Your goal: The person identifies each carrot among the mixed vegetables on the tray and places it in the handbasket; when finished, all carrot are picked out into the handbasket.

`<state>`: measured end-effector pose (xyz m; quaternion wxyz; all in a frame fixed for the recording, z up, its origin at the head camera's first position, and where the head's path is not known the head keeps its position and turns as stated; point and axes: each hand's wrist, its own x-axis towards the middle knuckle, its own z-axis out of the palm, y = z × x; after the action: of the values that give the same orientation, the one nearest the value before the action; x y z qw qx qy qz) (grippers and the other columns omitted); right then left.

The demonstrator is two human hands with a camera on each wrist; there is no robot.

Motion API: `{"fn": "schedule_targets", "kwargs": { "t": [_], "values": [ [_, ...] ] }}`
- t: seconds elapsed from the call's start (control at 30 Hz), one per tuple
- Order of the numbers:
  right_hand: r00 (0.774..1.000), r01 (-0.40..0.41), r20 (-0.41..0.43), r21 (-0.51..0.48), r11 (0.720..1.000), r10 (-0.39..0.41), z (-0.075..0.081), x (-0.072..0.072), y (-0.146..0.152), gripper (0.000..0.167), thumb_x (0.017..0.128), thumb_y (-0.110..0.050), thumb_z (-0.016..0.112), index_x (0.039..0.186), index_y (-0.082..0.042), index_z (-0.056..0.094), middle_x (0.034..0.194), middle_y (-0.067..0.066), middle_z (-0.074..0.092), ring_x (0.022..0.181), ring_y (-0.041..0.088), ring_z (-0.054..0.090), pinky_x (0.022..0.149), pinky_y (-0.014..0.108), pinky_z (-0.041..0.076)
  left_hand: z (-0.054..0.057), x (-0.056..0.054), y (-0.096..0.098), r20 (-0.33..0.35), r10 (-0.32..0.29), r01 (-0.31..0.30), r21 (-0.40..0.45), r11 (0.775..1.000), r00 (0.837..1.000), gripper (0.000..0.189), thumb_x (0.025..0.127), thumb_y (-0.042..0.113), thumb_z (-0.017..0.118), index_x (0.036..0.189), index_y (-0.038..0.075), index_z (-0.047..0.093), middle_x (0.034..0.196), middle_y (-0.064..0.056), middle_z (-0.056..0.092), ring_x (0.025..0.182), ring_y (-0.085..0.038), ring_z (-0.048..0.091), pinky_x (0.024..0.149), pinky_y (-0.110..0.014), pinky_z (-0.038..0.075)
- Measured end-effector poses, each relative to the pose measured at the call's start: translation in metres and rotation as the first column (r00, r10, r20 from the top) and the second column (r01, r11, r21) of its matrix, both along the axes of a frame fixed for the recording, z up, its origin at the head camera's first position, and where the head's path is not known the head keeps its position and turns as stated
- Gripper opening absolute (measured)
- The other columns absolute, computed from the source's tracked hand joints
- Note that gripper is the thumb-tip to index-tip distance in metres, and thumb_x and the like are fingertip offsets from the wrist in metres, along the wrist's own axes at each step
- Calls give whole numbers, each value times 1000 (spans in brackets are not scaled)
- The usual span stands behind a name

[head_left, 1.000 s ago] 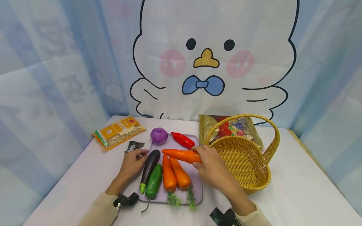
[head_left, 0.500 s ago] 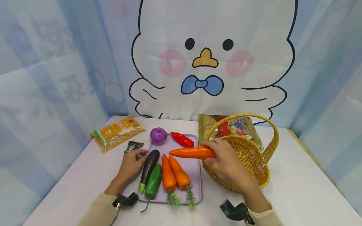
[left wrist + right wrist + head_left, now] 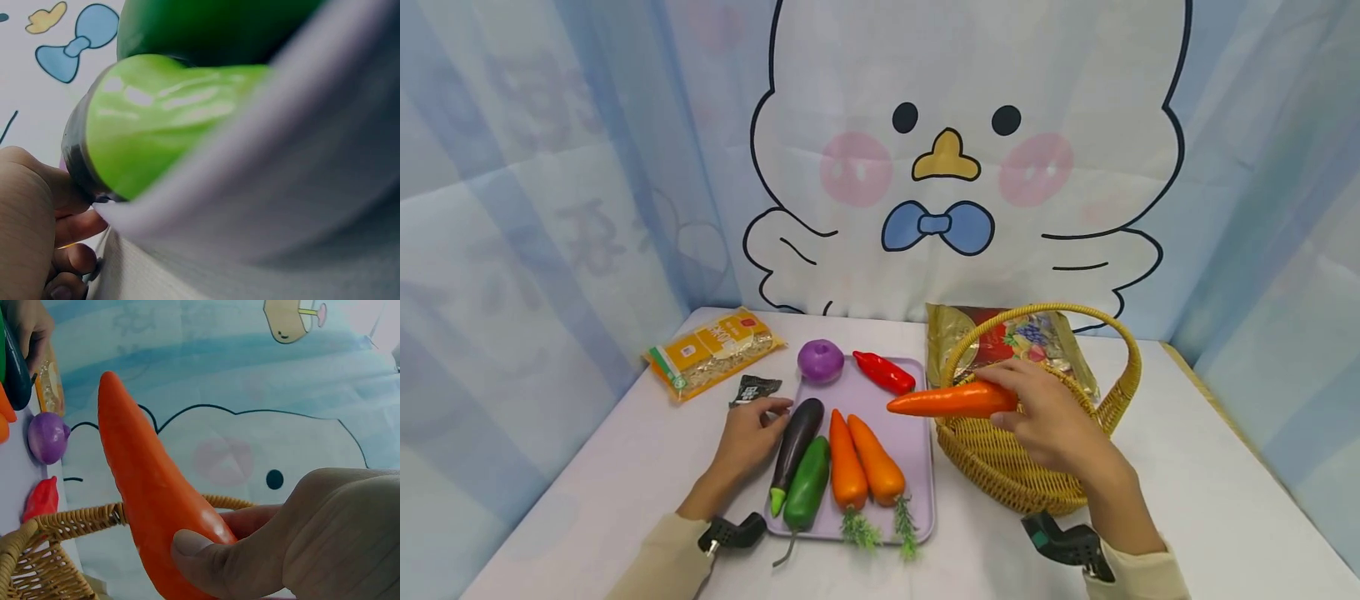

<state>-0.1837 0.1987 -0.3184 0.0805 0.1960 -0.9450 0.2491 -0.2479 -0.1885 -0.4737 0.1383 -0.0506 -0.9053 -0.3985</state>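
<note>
at ten o'clock from the lilac tray, a yellow food bag and a small black packet lie on the white surface. the left hand is at nine o'clock, by the tray's edge, fingers loosely bent; whether they pinch the rim i cannot tell. inside the tray the eggplant lies at nine, the green pepper at eight; the purple onion sits at the eleven o'clock corner, two carrots lie side by side near six, the red pepper at one. a third carrot is in the air at two o'clock, tip towards nine, thick end pinched between thumb and fingers of the right hand. the wicker basket, under that hand, stands at three, a gold packet behind it.
</note>
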Motion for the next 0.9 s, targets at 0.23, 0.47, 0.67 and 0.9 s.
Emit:
{"fn": "schedule_targets", "kwargs": {
  "t": [0.23,0.47,0.67,0.9],
  "values": [
    [999,23,47,1,1000,-23,3,-2,18,52,85,5,74,135,-6,64,143,22,55,135,49,40,107,70,30,0,0,1,0,0,0,-2,1000,1000,29,88,5,69,116,2,74,99,-12,75,69,-14,54,64,-25,43],
    [996,29,79,1,1000,-29,3,-7,31,51,84,7,74,132,-3,64,146,25,51,142,50,34,109,70,27,-1,0,1,-5,3,-3,3,1000,1000,29,88,6,70,116,3,74,99,-11,75,70,-14,55,65,-26,44],
    [992,37,125,-9,999,-36,-3,-12,46,47,86,5,74,131,-4,65,140,25,54,124,47,49,101,67,39,-2,-1,2,-13,-4,4,12,1000,1000,28,87,6,71,115,3,75,98,-11,75,69,-13,56,66,-26,45],
    [985,63,163,-5,998,-61,-10,-18,57,44,86,3,74,129,-1,65,128,21,60,104,36,55,91,58,46,-2,-1,0,12,2,-2,3,1000,1000,29,89,6,70,118,3,74,100,-11,74,71,-13,57,67,-27,45]
  ]
}}
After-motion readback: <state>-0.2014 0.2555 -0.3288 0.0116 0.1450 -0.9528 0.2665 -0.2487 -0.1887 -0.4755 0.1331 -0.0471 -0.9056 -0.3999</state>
